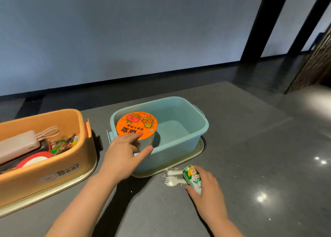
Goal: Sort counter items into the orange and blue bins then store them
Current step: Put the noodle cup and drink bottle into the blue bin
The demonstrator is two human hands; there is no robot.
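An instant noodle cup with an orange lid stands inside the blue bin, in its left end. My left hand reaches over the bin's near wall; its fingers touch the cup's lid edge and side, thumb stretched out. My right hand grips a small green and white can lying on the counter in front of the bin. A white plastic fork in clear wrap lies just left of the can. The orange bin stands at the left, holding a pink power bank, a cable, wrappers and a red-rimmed lid.
Each bin sits on a cream lid used as a tray. The dark grey counter stretches to the right and toward me. A grey wall and black posts rise behind the counter's far edge.
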